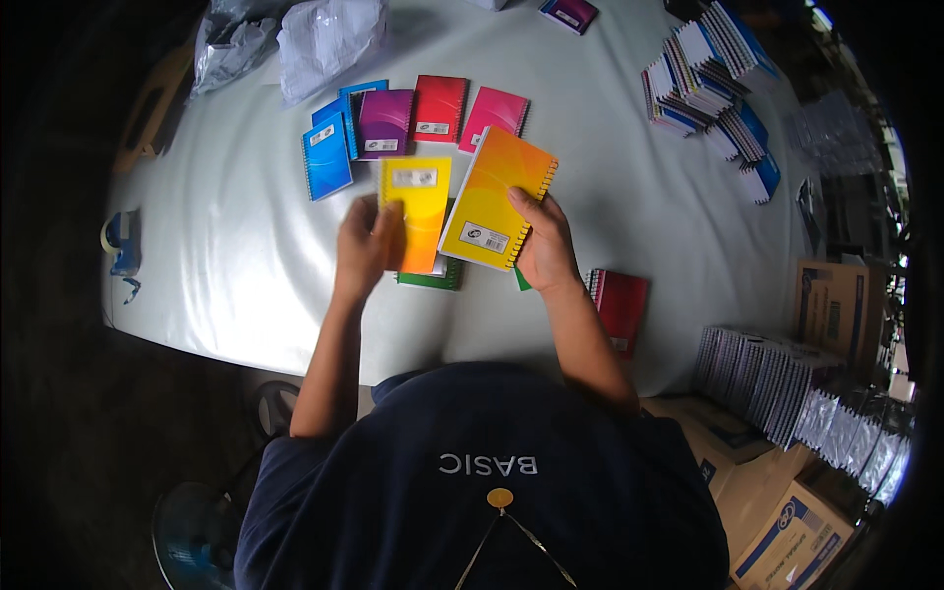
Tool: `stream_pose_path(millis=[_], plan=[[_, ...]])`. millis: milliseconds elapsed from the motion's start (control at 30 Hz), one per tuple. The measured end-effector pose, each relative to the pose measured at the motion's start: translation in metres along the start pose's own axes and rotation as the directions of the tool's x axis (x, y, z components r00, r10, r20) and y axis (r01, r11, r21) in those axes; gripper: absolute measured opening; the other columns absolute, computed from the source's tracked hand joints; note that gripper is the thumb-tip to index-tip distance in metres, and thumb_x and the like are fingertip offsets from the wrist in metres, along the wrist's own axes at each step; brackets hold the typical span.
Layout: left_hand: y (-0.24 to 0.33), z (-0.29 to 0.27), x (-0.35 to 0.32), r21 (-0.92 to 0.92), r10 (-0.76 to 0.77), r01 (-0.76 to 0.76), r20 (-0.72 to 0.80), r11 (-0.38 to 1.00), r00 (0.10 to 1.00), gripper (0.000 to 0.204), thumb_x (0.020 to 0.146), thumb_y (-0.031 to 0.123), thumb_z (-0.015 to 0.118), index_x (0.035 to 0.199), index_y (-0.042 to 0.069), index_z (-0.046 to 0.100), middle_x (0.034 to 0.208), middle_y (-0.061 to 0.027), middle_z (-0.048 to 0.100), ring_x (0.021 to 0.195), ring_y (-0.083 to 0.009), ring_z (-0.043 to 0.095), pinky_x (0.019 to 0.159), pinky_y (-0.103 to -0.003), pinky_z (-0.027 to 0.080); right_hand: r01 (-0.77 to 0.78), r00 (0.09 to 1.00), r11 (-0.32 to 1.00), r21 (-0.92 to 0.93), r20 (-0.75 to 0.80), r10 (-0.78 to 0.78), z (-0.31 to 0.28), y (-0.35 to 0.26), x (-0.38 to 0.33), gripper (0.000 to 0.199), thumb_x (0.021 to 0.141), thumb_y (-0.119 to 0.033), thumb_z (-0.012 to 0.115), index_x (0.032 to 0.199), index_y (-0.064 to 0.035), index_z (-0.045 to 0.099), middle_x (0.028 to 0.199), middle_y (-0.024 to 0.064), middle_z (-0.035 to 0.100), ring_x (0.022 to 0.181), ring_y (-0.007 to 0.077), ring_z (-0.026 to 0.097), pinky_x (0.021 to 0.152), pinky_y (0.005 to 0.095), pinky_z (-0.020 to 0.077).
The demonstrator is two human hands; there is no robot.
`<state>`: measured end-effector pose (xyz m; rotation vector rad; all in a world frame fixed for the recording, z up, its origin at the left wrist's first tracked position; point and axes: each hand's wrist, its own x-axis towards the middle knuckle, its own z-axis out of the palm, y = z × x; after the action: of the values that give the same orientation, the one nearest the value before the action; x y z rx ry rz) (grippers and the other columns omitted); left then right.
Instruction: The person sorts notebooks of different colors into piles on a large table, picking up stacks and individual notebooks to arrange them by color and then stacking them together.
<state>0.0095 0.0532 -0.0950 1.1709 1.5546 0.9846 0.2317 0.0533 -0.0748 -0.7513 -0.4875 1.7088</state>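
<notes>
My left hand (368,246) is closed on a yellow-to-orange notebook (425,211), its label near the top edge; this one is slightly blurred. Beside it, my right hand (547,241) grips an orange-and-yellow spiral notebook (497,187), thumb on the cover and coil along its right side. The two notebooks are held up close together over the table. Partly hidden beneath them lies a green spiral notebook (430,280). Beyond my hands, small notebooks are spread in an arc: blue (327,157), purple (385,120), red (440,106) and pink (492,116).
A dark red notebook (619,307) lies by my right forearm. Stacked spiral notebooks (698,79) stand at the far right, more bundles (757,383) at the near right beside cardboard boxes (798,536). Plastic bags (329,44) lie far left; a tape dispenser (124,244) sits at the left edge.
</notes>
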Motion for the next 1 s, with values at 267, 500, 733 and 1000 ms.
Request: stream_pose_path(millis=[267, 500, 733, 1000], plan=[[-0.051, 0.025, -0.014, 0.197, -0.089, 0.133, -0.215, 0.971, 0.972, 0.039, 0.089, 0.026, 0.059, 0.118, 0.002, 0.051, 0.099, -0.0153, 0.055, 0.091, -0.0274, 0.054, 0.074, -0.038, 0.046, -0.008, 0.979, 0.611, -0.791, -0.131, -0.158, -0.039, 0.093, 0.009, 0.045, 0.080, -0.016, 0.067, 0.115, 0.0004, 0.043, 0.103, 0.0149, 0.055, 0.095, 0.0263, 0.055, 0.085, 0.0370, 0.0444], [-0.050, 0.036, -0.026, 0.498, 0.213, -0.126, -0.123, 0.858, 0.969, 0.054, 0.081, 0.025, 0.067, 0.124, 0.004, 0.045, 0.110, -0.0189, 0.049, 0.101, -0.0336, 0.050, 0.086, -0.039, 0.044, -0.033, 0.965, 0.189, -0.981, -0.081, -0.249, -0.020, 0.079, 0.004, 0.056, 0.076, -0.011, 0.069, 0.120, -0.0009, 0.038, 0.101, 0.0182, 0.048, 0.095, 0.0318, 0.051, 0.082, 0.0413, 0.0436], [-0.012, 0.044, -0.003, 0.572, 0.426, -0.310, -0.077, 0.759, 0.901, 0.046, 0.081, 0.022, 0.066, 0.120, 0.004, 0.050, 0.112, -0.0177, 0.049, 0.103, -0.0328, 0.048, 0.090, -0.041, 0.041, -0.236, 0.868, -0.304, -0.923, -0.059, -0.493, -0.048, 0.021, 0.006, 0.054, 0.077, -0.016, 0.070, 0.123, -0.0068, 0.043, 0.115, 0.0177, 0.050, 0.106, 0.0311, 0.051, 0.087, 0.0423, 0.0413], [0.012, 0.074, -0.026, 0.042, 0.217, -0.244, 0.327, 0.969, 0.920, 0.054, 0.088, 0.026, 0.062, 0.129, -0.001, 0.039, 0.110, -0.0214, 0.053, 0.093, -0.0287, 0.057, 0.081, -0.036, 0.047, -0.104, 0.981, 0.604, -0.791, -0.181, -0.069, -0.013, -0.017, -0.009, 0.032, 0.083, -0.022, 0.068, 0.103, 0.0019, 0.057, 0.088, 0.0100, 0.065, 0.078, 0.0161, 0.061, 0.072, 0.0296, 0.0480]])
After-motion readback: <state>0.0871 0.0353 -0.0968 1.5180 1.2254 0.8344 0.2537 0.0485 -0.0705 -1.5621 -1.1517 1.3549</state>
